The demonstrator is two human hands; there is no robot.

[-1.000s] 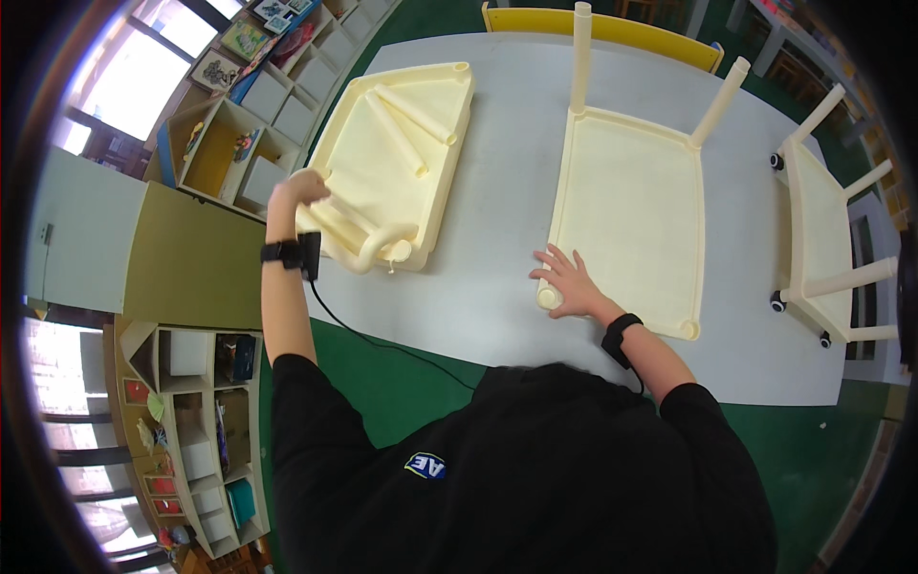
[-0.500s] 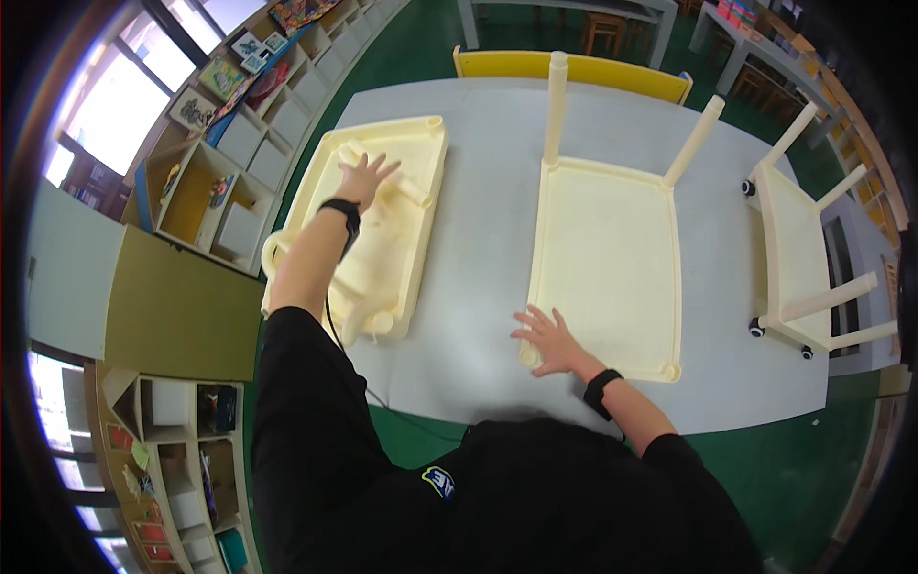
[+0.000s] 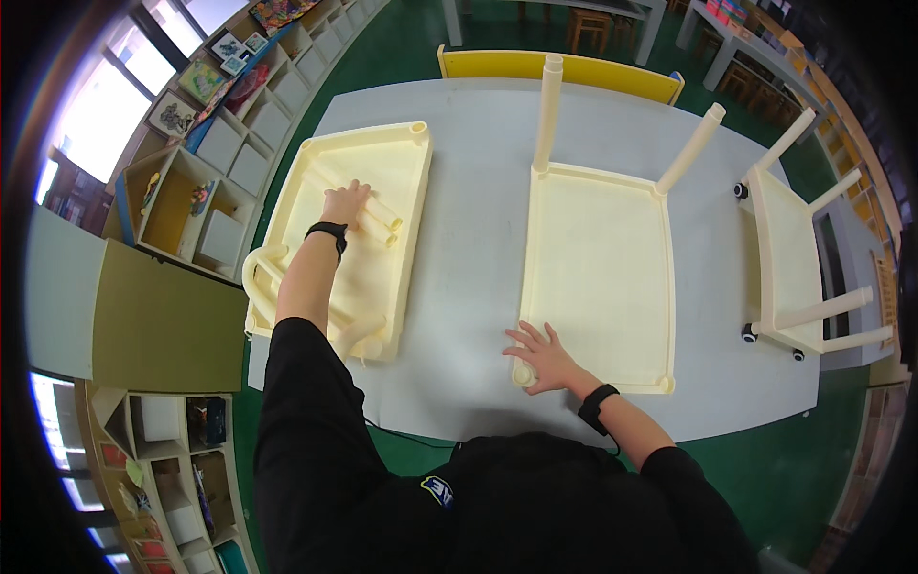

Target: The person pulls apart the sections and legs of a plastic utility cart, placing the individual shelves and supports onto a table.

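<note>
My left hand point(image 3: 345, 204) is down in the left cream plastic tray point(image 3: 418, 191), its fingers closed round a pale cream tube point(image 3: 383, 212). A second tube's end pokes out close beside it. Curved cream pieces point(image 3: 263, 273) lie at that tray's near left side, partly behind my forearm. My right hand point(image 3: 543, 362) rests with spread fingers at the near left corner of the middle cream tray point(image 3: 601, 277), by its round corner socket point(image 3: 523, 374). Two upright cream legs point(image 3: 548, 115) stand in this tray's far corners.
Both trays lie on a grey table point(image 3: 469, 239). At the right stands a cream tray with legs and black casters point(image 3: 792, 258). A yellow chair back point(image 3: 555, 72) is beyond the table's far edge. Low shelves point(image 3: 201, 206) line the left, over a green floor.
My left hand has gone from spread fingers over the left tray to closing on a tube, and the tubes have shifted. My right hand stays at the middle tray's corner.
</note>
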